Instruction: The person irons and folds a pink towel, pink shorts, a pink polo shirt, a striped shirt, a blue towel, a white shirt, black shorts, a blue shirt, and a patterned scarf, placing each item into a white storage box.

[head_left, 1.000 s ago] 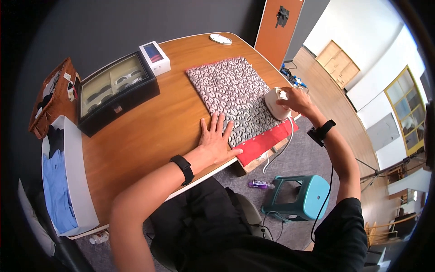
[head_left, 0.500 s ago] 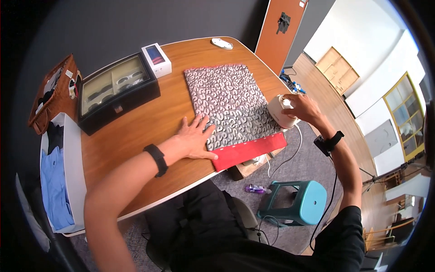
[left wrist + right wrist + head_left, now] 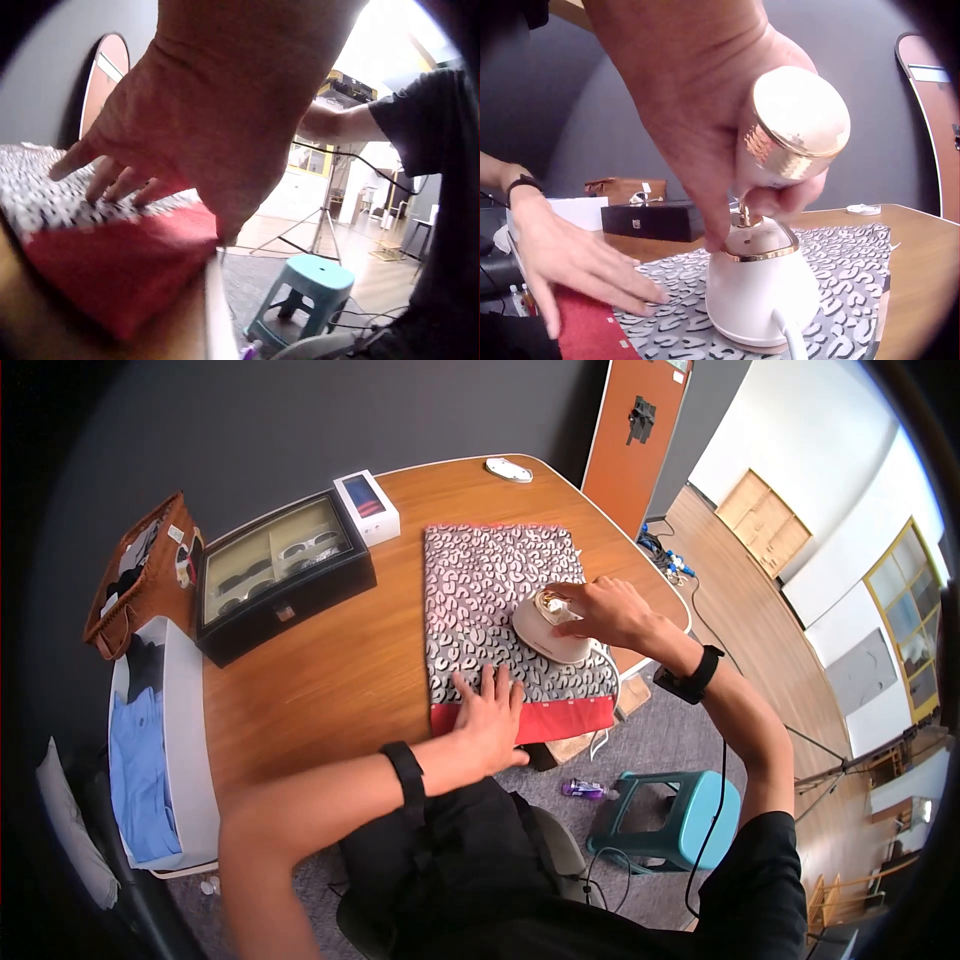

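A patterned black-and-white cloth [image 3: 480,580] with a red border [image 3: 565,717] lies on the wooden table, its red edge at the table's near side. My right hand [image 3: 610,610] grips the handle of a small white iron [image 3: 545,638], which stands on the cloth; in the right wrist view the iron's white body [image 3: 761,296] and gold trim show, with fingers curled round the handle. My left hand [image 3: 487,725] rests spread on the red border and lower cloth, left of the iron. In the left wrist view its fingertips [image 3: 120,184] touch the cloth.
A black glasses case [image 3: 285,575], a white phone box [image 3: 368,510], a brown basket [image 3: 145,580] and a white bin with clothes [image 3: 190,760] stand at the left. A white oval object [image 3: 509,469] lies at the back. A teal stool [image 3: 705,820] is on the floor.
The iron, gripped by my right hand, has moved left from the cloth's right edge to its middle. The cloth now lies straighter in view. My left hand has shifted along the near edge.
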{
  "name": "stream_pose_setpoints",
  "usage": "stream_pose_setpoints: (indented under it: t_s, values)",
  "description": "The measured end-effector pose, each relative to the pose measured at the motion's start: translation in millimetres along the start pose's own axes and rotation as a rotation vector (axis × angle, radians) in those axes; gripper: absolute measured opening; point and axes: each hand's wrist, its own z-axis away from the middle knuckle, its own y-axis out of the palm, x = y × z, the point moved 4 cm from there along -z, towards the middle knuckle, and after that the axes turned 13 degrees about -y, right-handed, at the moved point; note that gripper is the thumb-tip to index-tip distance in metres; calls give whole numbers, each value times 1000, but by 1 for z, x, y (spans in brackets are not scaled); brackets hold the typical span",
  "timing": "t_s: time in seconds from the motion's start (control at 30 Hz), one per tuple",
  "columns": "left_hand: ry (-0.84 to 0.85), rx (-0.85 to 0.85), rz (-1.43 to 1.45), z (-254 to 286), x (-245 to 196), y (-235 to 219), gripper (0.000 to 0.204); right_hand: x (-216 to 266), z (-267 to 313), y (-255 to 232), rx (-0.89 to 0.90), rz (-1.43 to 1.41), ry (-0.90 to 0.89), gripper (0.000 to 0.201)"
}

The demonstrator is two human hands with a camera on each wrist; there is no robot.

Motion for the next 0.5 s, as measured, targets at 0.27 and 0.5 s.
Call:
stream_pose_setpoints:
  t_s: [0.27, 0.5]
  values:
    - [-72, -168, 147, -1, -6, 39, 99, -55, -10, 18, -40, -31, 122, 63]
    - [-3, -198, 205, 1, -3, 46, 92, -119, 3, 28, -134, 3, 204, 68]
